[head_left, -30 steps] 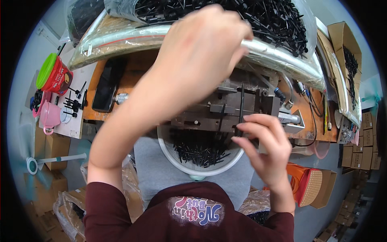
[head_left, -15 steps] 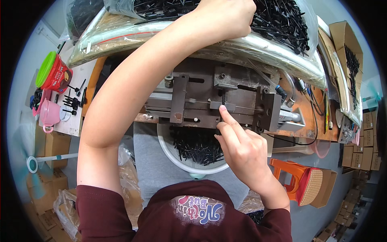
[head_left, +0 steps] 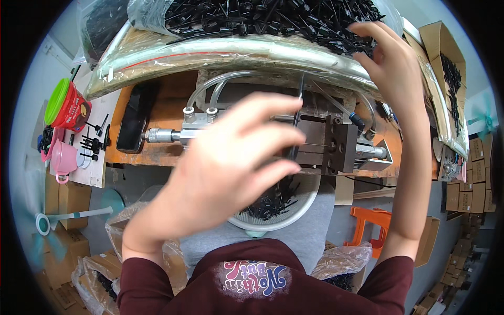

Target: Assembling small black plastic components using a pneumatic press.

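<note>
My left hand (head_left: 226, 152), smeared by motion, is over the metal fixture (head_left: 341, 147), its fingers spread. By its fingertips a long thin black piece (head_left: 297, 126) stands roughly upright in the picture; I cannot tell whether the fingers touch it. My right hand (head_left: 394, 60) is at the right end of a heap of black plastic pieces (head_left: 262, 18), thumb and fingers apart and curved over them. These pieces have thin stems and thicker heads. Below the fixture, a white basket (head_left: 310, 207) on my lap holds more black pieces, partly hidden by my left hand.
A plastic-wrapped padded rim (head_left: 210, 55) runs in front of the heap. A phone (head_left: 135, 118) lies on the orange bench, near clear hoses (head_left: 215, 84). Left stand a red tub (head_left: 73, 107) and a pink cup (head_left: 64, 155). An orange stool (head_left: 362, 226) is at lower right.
My left hand has come back from the heap to the fixture. My right hand has left the fixture, where a finger pressed on a dark piece, and moved up to the heap.
</note>
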Available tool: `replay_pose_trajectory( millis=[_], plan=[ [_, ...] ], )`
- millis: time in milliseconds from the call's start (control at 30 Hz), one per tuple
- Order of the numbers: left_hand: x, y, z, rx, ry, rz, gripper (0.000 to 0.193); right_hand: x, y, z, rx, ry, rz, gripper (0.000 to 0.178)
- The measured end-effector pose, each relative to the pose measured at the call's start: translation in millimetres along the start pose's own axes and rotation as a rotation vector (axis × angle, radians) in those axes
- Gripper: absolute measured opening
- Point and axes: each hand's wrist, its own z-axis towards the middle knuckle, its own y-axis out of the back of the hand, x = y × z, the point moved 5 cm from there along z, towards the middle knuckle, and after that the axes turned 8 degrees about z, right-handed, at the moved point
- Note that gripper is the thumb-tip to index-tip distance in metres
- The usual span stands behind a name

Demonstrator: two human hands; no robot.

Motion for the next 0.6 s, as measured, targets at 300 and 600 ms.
replay_pose_trajectory(
  millis=[300, 600],
  plan=[
    [2.0, -54.3, -70.0, 0.078, 0.056, 0.258, 0.022, -10.8, -45.2, 42.7, 0.237, -0.013, 0.067, 0.053],
    [5.0, -68.7, -56.8, 0.097, 0.005, 0.334, 0.024, -26.6, -12.4, 33.9, 0.108, -0.110, 0.299, 0.030]
  ],
)
